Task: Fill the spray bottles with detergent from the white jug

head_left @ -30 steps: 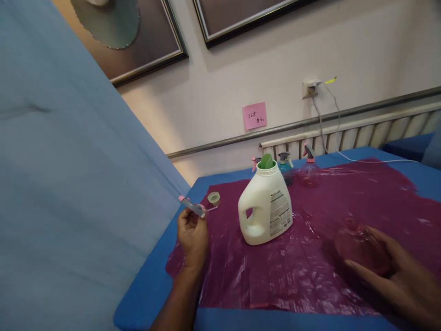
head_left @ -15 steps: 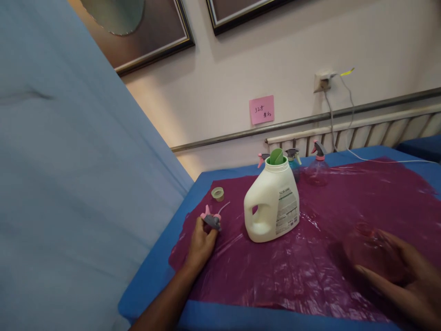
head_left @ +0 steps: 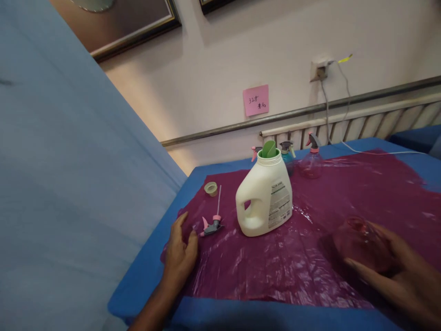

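Observation:
My left hand is open, with thumb and fingers apart, just left of a pink and grey spray trigger head. That head lies on the purple plastic sheet, its thin tube pointing away from me. On the right, my right hand grips a clear spray bottle without its top, its open neck facing up. Between the hands stands a cream detergent jug with a green spout in its mouth. A small translucent cap lies beyond the trigger head.
Behind the jug stand more spray bottles, one with a pink collar and one bluish. The sheet covers a blue table. A pale blue curtain hangs at left. A white cable crosses the back, near a radiator.
My left hand has let go of the spray trigger head, which now lies on the sheet, and has drawn back to the left. My right hand still holds the clear bottle.

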The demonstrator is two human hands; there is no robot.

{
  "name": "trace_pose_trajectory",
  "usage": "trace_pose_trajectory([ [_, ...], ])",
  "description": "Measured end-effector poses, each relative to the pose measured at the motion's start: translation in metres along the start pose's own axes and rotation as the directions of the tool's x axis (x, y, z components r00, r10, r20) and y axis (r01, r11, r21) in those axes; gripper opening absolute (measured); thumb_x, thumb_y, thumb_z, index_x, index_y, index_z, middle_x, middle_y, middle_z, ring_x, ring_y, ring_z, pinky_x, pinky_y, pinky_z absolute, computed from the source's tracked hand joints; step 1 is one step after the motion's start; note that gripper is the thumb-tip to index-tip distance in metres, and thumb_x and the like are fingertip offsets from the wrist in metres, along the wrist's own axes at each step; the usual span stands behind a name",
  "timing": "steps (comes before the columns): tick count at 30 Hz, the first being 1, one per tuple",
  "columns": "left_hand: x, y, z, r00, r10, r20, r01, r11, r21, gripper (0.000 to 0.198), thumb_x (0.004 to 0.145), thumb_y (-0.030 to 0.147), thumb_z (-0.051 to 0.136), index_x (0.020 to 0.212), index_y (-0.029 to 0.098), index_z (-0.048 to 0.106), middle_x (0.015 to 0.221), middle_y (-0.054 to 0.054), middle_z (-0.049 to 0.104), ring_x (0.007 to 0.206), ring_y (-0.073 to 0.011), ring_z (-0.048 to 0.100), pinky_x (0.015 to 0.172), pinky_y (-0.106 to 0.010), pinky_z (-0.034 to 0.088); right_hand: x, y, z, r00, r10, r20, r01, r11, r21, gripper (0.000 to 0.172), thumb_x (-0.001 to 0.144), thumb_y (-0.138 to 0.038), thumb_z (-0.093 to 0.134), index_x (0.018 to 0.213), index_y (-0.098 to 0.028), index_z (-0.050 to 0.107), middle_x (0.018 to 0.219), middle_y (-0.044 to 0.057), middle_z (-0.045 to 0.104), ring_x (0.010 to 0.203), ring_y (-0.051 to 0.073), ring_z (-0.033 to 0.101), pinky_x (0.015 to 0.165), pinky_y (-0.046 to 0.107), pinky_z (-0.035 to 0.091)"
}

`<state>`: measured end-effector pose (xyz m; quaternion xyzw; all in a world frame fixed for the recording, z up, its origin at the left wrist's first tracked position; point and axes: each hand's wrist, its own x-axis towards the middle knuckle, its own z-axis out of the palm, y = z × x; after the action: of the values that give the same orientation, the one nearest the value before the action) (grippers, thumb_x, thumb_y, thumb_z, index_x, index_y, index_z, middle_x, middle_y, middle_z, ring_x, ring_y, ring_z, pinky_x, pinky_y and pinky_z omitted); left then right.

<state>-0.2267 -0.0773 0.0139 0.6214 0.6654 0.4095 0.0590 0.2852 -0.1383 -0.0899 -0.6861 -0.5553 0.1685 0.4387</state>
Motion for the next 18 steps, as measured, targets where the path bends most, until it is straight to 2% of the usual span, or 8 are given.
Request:
trace_pose_trajectory([
  [1, -0.001, 0.017, 0.004, 1.0, -0.002, 0.014, 0.003, 0.997, -0.071, 0.06, 0.102, 0.044, 0.063, 0.158, 0.026, 0.053, 0.164, -0.014, 0.059, 0.156, -0.0336, 0.054, 0.132, -0.058, 0.039, 0.001, -0.003, -0.002, 1.0, 0.014, 0.016, -0.014, 1.0, 0.0, 0.096, 0.073, -0.078, 0.083, 0.155, -0.035, 0.059, 0.141, 0.014, 0.078, 0.118, 0.049, 0.078, 0.101, 0.069, 0.064],
  [3, 0.0, 0.051, 0.017, 0.99, -0.014, 0.138, 0.044, 0.975, -0.218, 0.057, 0.103, 0.051, 0.065, 0.155, 0.029, 0.057, 0.158, -0.013, 0.065, 0.147, -0.0328, 0.063, 0.126, -0.055, 0.047, 0.001, -0.012, -0.006, 0.999, 0.034, 0.033, -0.035, 0.999, 0.011, 0.097, 0.072, -0.081, 0.082, 0.153, -0.033, 0.058, 0.143, 0.014, 0.077, 0.12, 0.048, 0.078, 0.106, 0.069, 0.063],
  [5, 0.004, 0.08, 0.036, 0.967, 0.035, 0.251, 0.05, 0.945, -0.323, 0.061, 0.1, 0.054, 0.07, 0.154, 0.028, 0.057, 0.156, -0.014, 0.067, 0.145, -0.0323, 0.064, 0.122, -0.052, 0.05, 0.002, -0.019, -0.008, 0.999, 0.042, 0.027, -0.042, 0.999, 0.027, 0.097, 0.073, -0.079, 0.083, 0.153, -0.031, 0.058, 0.144, 0.015, 0.076, 0.122, 0.047, 0.077, 0.111, 0.069, 0.06],
  [7, 0.012, 0.102, 0.057, 0.946, 0.096, 0.309, 0.036, 0.918, -0.395, 0.063, 0.097, 0.055, 0.074, 0.151, 0.025, 0.06, 0.152, -0.015, 0.069, 0.141, -0.0318, 0.066, 0.12, -0.049, 0.051, 0.003, -0.025, -0.009, 0.999, 0.045, 0.025, -0.046, 0.998, 0.044, 0.095, 0.076, -0.076, 0.083, 0.154, -0.028, 0.057, 0.146, 0.015, 0.075, 0.126, 0.046, 0.076, 0.116, 0.068, 0.058],
  [10, 0.025, 0.121, 0.084, 0.939, 0.067, 0.337, 0.1, 0.884, -0.456, 0.056, 0.095, 0.061, 0.074, 0.131, 0.02, 0.069, 0.125, -0.013, 0.079, 0.114, -0.0298, 0.075, 0.097, -0.04, 0.059, 0.006, -0.027, -0.008, 1.0, 0.024, 0.002, -0.024, 0.996, 0.081, 0.092, 0.079, -0.072, 0.084, 0.153, -0.027, 0.056, 0.148, 0.016, 0.073, 0.13, 0.046, 0.073, 0.119, 0.068, 0.055],
  [13, 0.036, 0.131, 0.102, 0.938, 0.011, 0.346, 0.176, 0.847, -0.502, 0.052, 0.089, 0.065, 0.077, 0.11, 0.018, 0.071, 0.092, -0.005, 0.077, 0.083, -0.0236, 0.071, 0.071, -0.031, 0.055, 0.008, -0.026, -0.005, 1.0, 0.0, -0.019, 0.002, 0.995, 0.104, 0.089, 0.08, -0.068, 0.086, 0.154, -0.029, 0.055, 0.15, 0.015, 0.071, 0.135, 0.046, 0.071, 0.119, 0.068, 0.054],
  [15, 0.04, 0.138, 0.109, 0.946, 0.017, 0.324, 0.172, 0.82, -0.546, 0.051, 0.085, 0.065, 0.081, 0.104, 0.018, 0.071, 0.085, -0.002, 0.073, 0.076, -0.0206, 0.067, 0.068, -0.029, 0.052, 0.009, -0.027, -0.004, 1.0, 0.003, -0.019, -0.001, 0.993, 0.121, 0.087, 0.082, -0.065, 0.086, 0.155, -0.03, 0.053, 0.151, 0.014, 0.071, 0.135, 0.045, 0.071, 0.119, 0.068, 0.054],
  [18, 0.049, 0.15, 0.107, 0.966, 0.045, 0.256, 0.115, 0.809, -0.576, 0.049, 0.082, 0.062, 0.083, 0.101, 0.018, 0.072, 0.088, -0.002, 0.073, 0.078, -0.0202, 0.067, 0.07, -0.03, 0.053, 0.011, -0.029, -0.004, 1.0, 0.003, -0.029, 0.001, 0.992, 0.128, 0.084, 0.083, -0.061, 0.086, 0.154, -0.03, 0.054, 0.15, 0.014, 0.071, 0.136, 0.044, 0.07, 0.12, 0.068, 0.054],
])
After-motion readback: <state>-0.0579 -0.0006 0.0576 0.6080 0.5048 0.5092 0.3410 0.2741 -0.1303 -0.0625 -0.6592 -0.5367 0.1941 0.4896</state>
